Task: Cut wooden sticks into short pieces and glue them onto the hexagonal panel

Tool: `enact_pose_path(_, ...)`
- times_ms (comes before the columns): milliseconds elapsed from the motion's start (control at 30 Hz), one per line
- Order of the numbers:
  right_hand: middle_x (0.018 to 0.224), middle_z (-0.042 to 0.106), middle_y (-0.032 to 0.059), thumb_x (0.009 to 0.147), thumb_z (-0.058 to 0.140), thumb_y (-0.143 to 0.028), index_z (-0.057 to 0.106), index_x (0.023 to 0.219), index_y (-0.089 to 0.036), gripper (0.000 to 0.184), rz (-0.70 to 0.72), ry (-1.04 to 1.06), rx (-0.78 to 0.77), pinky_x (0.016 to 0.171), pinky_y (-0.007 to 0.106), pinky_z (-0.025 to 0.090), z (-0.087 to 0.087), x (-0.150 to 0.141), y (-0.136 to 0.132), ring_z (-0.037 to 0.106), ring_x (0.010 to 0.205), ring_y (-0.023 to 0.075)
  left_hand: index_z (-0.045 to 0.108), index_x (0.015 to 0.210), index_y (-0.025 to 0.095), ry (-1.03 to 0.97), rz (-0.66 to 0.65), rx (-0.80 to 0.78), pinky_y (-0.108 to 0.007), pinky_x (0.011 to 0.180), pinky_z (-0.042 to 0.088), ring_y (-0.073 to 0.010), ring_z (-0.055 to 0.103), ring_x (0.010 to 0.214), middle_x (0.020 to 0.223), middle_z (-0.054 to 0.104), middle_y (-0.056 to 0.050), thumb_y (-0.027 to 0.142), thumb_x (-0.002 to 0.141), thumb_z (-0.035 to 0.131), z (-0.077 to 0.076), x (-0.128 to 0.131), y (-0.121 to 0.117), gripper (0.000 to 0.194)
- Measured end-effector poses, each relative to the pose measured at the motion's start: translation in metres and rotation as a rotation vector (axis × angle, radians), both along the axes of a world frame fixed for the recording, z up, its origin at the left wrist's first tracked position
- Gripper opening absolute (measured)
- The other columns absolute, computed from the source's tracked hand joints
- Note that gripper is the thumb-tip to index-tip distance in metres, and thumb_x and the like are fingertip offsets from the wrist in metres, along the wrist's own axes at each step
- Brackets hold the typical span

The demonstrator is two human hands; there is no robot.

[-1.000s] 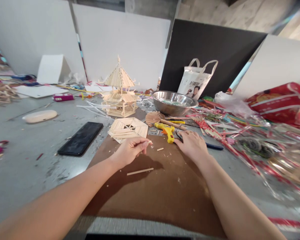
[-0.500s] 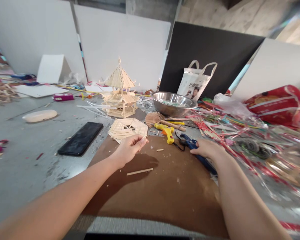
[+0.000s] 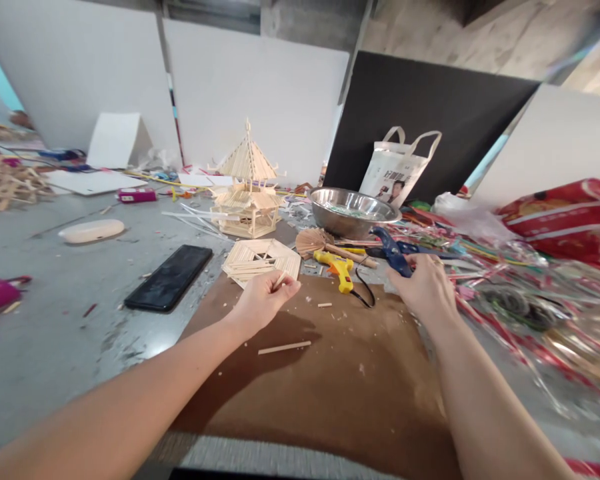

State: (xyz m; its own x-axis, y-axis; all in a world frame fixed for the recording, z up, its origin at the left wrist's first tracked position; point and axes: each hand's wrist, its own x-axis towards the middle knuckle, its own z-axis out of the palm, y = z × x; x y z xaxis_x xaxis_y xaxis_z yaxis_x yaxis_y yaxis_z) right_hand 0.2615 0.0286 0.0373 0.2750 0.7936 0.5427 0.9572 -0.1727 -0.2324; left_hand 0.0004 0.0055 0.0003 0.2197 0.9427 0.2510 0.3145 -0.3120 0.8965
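My left hand (image 3: 263, 303) is closed in a pinch on a short wooden stick (image 3: 279, 281), just in front of a flat hexagonal panel (image 3: 263, 257) made of pale sticks. On the right, my right hand (image 3: 427, 287) is wrapped round blue-handled cutters (image 3: 396, 252), lifted above the edge of the brown mat (image 3: 330, 393). Between the hands lies a yellow glue gun (image 3: 337, 268) with its black cord curling toward me. A longer stick (image 3: 285, 347) and a small cut piece (image 3: 325, 305) rest on the mat.
Behind the panel stands a stick-built pagoda model (image 3: 247, 187). A metal bowl (image 3: 353, 210) and a white bag (image 3: 395, 173) are at the back. A black phone (image 3: 169, 277) and a white case (image 3: 93, 231) lie left. Red-white strips (image 3: 485, 320) and plastic clutter the right side.
My right hand has gone from beside the glue gun to the blue-handled cutters, taken hold of them and raised them. My left hand keeps its pinch, the stick now showing more. The view has shifted slightly.
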Motion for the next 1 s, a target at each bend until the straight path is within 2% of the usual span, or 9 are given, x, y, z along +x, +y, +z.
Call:
enact_pose_path(67, 0.083, 0.055, 0.0087, 0.059, 0.055, -0.042, 0.051, 0.080, -0.016, 0.034, 0.188, 0.103, 0.149, 0.065, 0.034, 0.041, 0.002, -0.014, -0.006, 0.052, 0.078, 0.0224, 0.048, 0.060, 0.013, 0.027, 0.028, 0.020, -0.019, 0.045, 0.021, -0.0056, 0.024, 0.047, 0.049, 0.025, 0.006, 0.040, 0.073, 0.043, 0.000, 0.000, 0.000, 0.030)
enact_pose_path(133, 0.075, 0.055, 0.0037, 0.060, 0.057, -0.041, 0.049, 0.079, -0.018, 0.031, 0.409, 0.322, 0.147, 0.055, 0.028, 0.042, 0.004, -0.030, -0.015, 0.052, 0.062, 0.0150, 0.052, 0.061, 0.013, 0.032, 0.057, 0.044, -0.019, 0.046, 0.023, -0.0060, 0.027, 0.048, 0.049, 0.029, 0.005, 0.038, 0.074, 0.042, 0.000, 0.000, 0.001, 0.030)
enact_pose_path(233, 0.057, 0.051, -0.0033, 0.061, 0.059, -0.037, 0.045, 0.081, -0.018, 0.031, 0.700, 0.703, -0.030, 0.038, 0.020, 0.033, 0.010, -0.049, -0.032, 0.043, 0.041, 0.0077, 0.058, 0.076, 0.013, 0.009, 0.111, 0.109, -0.019, 0.050, 0.029, -0.0071, 0.035, 0.053, 0.055, 0.039, 0.004, 0.037, 0.072, 0.045, -0.002, 0.000, 0.002, 0.027)
enact_pose_path(433, 0.049, 0.046, -0.0043, 0.067, 0.054, -0.032, 0.049, 0.075, -0.017, 0.018, 1.038, 1.215, -0.323, 0.034, 0.019, 0.025, 0.007, -0.060, -0.045, 0.039, 0.036, 0.0060, 0.053, 0.103, 0.016, 0.013, 0.124, 0.167, -0.022, 0.062, 0.038, -0.0117, 0.048, 0.068, 0.076, 0.055, -0.002, 0.038, 0.064, 0.056, -0.004, 0.003, 0.000, 0.044)
enact_pose_path(633, 0.064, 0.054, 0.0002, 0.066, 0.054, -0.032, 0.053, 0.078, -0.016, 0.020, 1.082, 1.467, -0.428, 0.033, 0.019, 0.025, -0.003, -0.067, -0.044, 0.041, 0.036, 0.0057, 0.061, 0.078, 0.016, 0.266, -0.103, 0.192, -0.021, 0.056, 0.036, -0.0117, 0.049, 0.061, 0.066, 0.058, -0.001, 0.040, 0.070, 0.048, 0.004, 0.001, -0.006, 0.028)
enact_pose_path(700, 0.070, 0.055, 0.0014, 0.067, 0.054, -0.030, 0.055, 0.081, -0.017, 0.020, 1.076, 1.491, -0.397, 0.039, 0.020, 0.034, -0.005, -0.070, -0.045, 0.049, 0.046, 0.0086, 0.060, 0.073, 0.015, 0.335, -0.082, 0.224, -0.021, 0.055, 0.034, -0.0116, 0.049, 0.060, 0.064, 0.057, -0.002, 0.040, 0.073, 0.044, 0.006, 0.000, -0.007, 0.029)
enact_pose_path(800, 0.085, 0.057, 0.0036, 0.064, 0.056, -0.030, 0.055, 0.088, -0.020, 0.026, 1.132, 1.512, -0.399, 0.063, 0.029, 0.044, -0.008, -0.075, -0.047, 0.054, 0.077, 0.0167, 0.059, 0.073, 0.014, 0.364, -0.075, 0.247, -0.021, 0.055, 0.034, -0.0124, 0.049, 0.061, 0.066, 0.057, -0.003, 0.039, 0.075, 0.041, 0.006, 0.001, -0.008, 0.031)
enact_pose_path(900, 0.103, 0.053, 0.0041, 0.061, 0.057, -0.028, 0.052, 0.097, -0.022, 0.037, 1.232, 1.496, -0.518, 0.083, 0.036, 0.037, -0.009, -0.079, -0.049, 0.046, 0.099, 0.0205, 0.060, 0.076, 0.015, 0.352, -0.083, 0.246, -0.022, 0.057, 0.035, -0.0129, 0.050, 0.063, 0.068, 0.059, -0.003, 0.036, 0.075, 0.041, 0.005, 0.002, -0.009, 0.029)
enact_pose_path(1000, 0.108, 0.051, 0.0029, 0.060, 0.056, -0.021, 0.048, 0.107, -0.022, 0.047, 1.250, 1.419, -0.549, 0.093, 0.037, 0.027, -0.010, -0.081, -0.050, 0.041, 0.106, 0.0197, 0.060, 0.078, 0.015, 0.312, -0.105, 0.198, -0.022, 0.058, 0.036, -0.0131, 0.051, 0.064, 0.069, 0.059, -0.003, 0.036, 0.074, 0.044, 0.004, 0.006, -0.011, 0.027)
